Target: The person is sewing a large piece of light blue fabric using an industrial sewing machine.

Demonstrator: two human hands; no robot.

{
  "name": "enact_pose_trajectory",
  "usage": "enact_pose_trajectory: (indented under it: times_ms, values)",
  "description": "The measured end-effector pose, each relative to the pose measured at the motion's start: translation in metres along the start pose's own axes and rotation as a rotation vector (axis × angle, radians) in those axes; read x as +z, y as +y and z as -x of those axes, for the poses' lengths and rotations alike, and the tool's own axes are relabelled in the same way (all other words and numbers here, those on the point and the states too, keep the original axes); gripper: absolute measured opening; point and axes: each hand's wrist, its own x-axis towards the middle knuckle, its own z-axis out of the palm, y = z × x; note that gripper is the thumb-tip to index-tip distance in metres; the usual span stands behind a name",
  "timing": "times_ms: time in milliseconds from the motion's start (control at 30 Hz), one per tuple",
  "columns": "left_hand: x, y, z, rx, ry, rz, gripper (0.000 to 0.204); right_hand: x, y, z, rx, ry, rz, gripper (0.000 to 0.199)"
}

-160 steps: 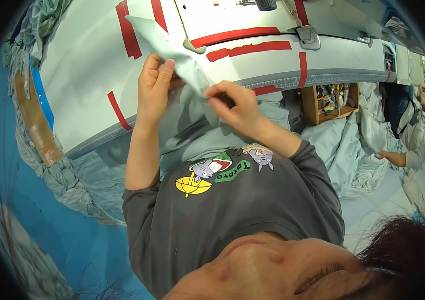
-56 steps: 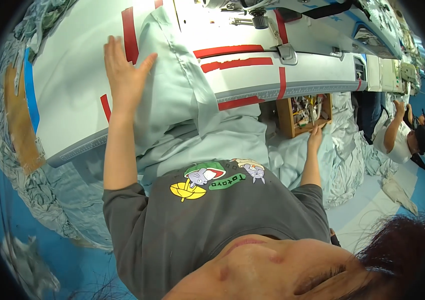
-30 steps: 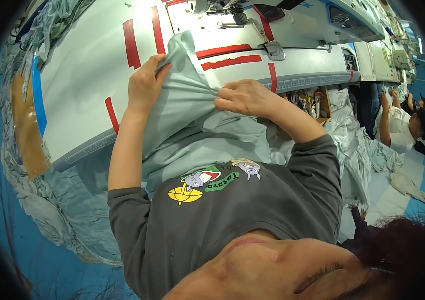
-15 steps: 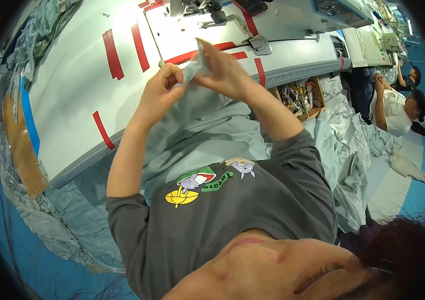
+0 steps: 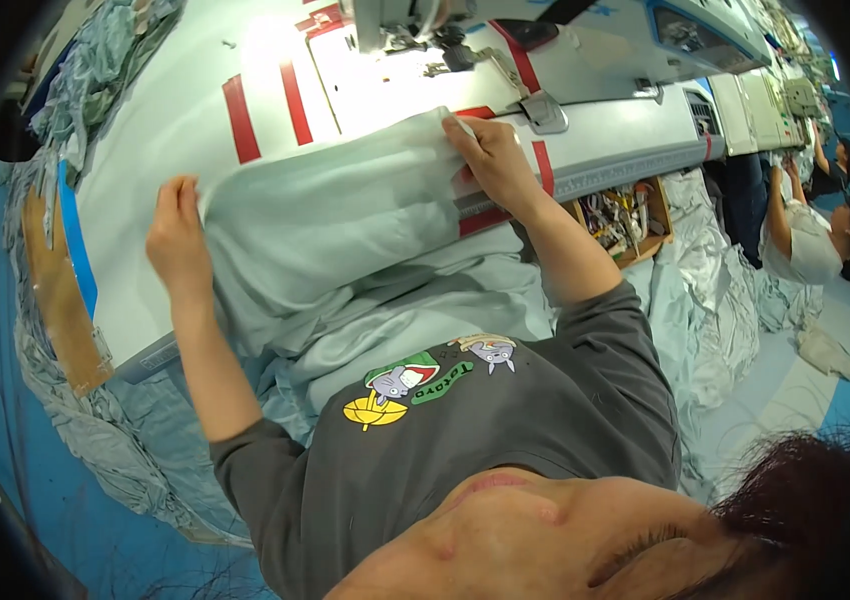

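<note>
A pale green piece of fabric (image 5: 335,205) is spread between my hands over the front of the white sewing table (image 5: 175,130). At its upper right corner my right hand (image 5: 497,165) pinches the edge between thumb and fingers. My left hand (image 5: 180,240) is closed at the fabric's left edge, its fingertips pressed together; the exact grip there is partly hidden. The fabric's near part falls in folds toward my lap. Beyond its far edge stands the sewing machine (image 5: 415,30), with its lit needle area partly in view.
Red tape strips (image 5: 240,120) mark the table, and a ruler strip (image 5: 605,178) follows its front edge. An open box of small tools (image 5: 620,220) sits below, right of my arm. Fabric heaps (image 5: 105,70) lie at the far left. Two people work at the far right.
My hands have moved apart from close together, left hand leftward, right hand rightward. The bunched fabric is now stretched out across the table's front edge.
</note>
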Motion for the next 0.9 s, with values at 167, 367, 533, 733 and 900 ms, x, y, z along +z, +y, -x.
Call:
enact_pose_trajectory:
  times_ms: [167,367,533,733,900]
  values:
    - [0.041,-0.001,-0.007,0.338,-0.103,0.163,0.029,-0.012,0.003,-0.003,-0.530,0.351,0.632,0.034]
    - [0.049,0.015,-0.020,0.779,-0.233,0.022,0.043,-0.009,0.005,-0.023,-1.017,-0.246,0.677,0.041]
    - [0.041,0.045,-0.008,0.742,-0.280,-0.068,0.038,-0.005,-0.010,-0.041,-0.908,-0.163,0.582,0.040]
    - [0.025,-0.004,0.013,0.287,-0.067,-0.131,0.032,-0.013,-0.018,-0.042,-1.098,-0.333,0.846,0.048]
    - [-0.030,-0.032,0.013,-0.395,-0.051,0.316,0.033,-0.008,-0.014,-0.052,-1.101,-0.369,0.737,0.050]
